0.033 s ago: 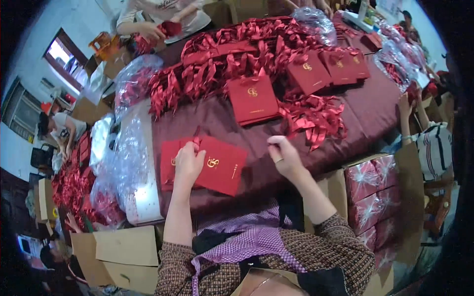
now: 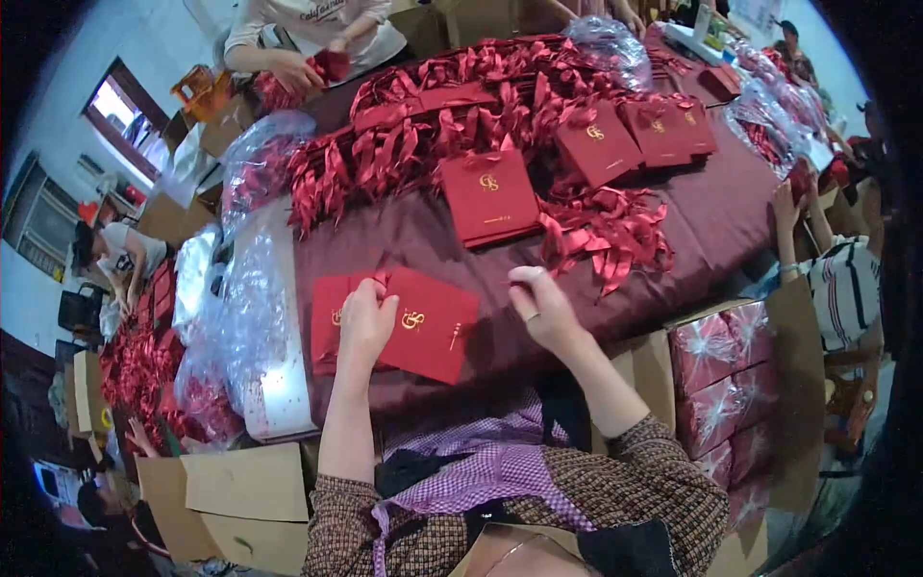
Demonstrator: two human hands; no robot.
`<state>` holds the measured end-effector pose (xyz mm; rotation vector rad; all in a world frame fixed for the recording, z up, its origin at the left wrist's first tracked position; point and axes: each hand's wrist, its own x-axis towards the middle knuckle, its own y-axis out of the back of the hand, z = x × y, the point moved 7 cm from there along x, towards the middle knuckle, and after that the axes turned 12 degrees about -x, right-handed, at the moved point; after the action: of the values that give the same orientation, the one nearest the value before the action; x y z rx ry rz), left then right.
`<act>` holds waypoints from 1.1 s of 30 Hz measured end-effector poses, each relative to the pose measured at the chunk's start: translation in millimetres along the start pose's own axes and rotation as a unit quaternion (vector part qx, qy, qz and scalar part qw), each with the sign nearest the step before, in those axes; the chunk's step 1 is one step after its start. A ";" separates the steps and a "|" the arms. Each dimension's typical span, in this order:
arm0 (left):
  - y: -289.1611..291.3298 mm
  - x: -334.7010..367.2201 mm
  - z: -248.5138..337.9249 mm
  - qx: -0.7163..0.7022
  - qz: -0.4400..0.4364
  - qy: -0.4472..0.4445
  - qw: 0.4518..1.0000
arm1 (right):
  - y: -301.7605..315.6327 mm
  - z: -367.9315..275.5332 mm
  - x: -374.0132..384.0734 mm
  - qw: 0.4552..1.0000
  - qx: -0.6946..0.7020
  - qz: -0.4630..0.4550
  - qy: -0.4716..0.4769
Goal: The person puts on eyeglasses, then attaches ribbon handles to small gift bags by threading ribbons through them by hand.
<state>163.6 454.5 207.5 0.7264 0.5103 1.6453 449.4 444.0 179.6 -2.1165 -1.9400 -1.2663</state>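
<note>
red bag (image 2: pixel 444 337), flat, gold emblem (image 2: pixel 412 319), in left hand (image 2: pixel 367 313)

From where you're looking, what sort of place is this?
Probably a small packing workshop: matching flat red pieces with gold print and piled red ribbons lie on a cloth-covered table, and an open carton holds plastic-wrapped red bundles.

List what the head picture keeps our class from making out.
All in the head view:
Left hand: its grip, behind its own knuckles.
Right hand: whether its fingertips pinch anything, blurred and too small.
Lower red bag: part of its front, under the upper red bag and left hand.
Co-worker across the table: head, cut off by the upper edge.
</note>
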 end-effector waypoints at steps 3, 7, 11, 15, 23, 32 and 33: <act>4.6 -4.5 4.3 -0.023 0.003 0.008 1.000 | -25.2 -15.4 -1.8 0.998 -0.001 -0.009 0.061; 13.5 -11.9 8.1 -0.055 0.018 0.010 0.998 | -35.5 -15.1 -4.7 0.997 -0.029 -0.013 0.070; 15.7 -18.5 4.2 -0.075 0.032 0.048 0.995 | -39.6 -9.9 -4.7 0.997 -0.038 -0.043 0.051; 11.0 -28.5 -1.0 -0.107 0.040 0.060 0.992 | -34.9 -2.0 -5.4 1.000 0.009 -0.027 -0.003; 5.8 -45.3 0.3 -0.130 0.049 0.034 0.990 | -21.3 -54.6 77.1 0.984 0.110 -0.056 0.130; 12.8 -45.5 -12.1 -0.179 0.062 0.072 0.979 | -27.9 -79.3 330.2 0.779 0.601 0.016 -0.178; 15.1 -47.0 -13.8 -0.182 0.066 0.073 0.978 | -39.3 -76.3 324.7 0.746 0.626 0.015 -0.227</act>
<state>147.9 406.3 199.5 0.3766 0.2542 1.8613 346.0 685.3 389.0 -1.6090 -1.8781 0.6371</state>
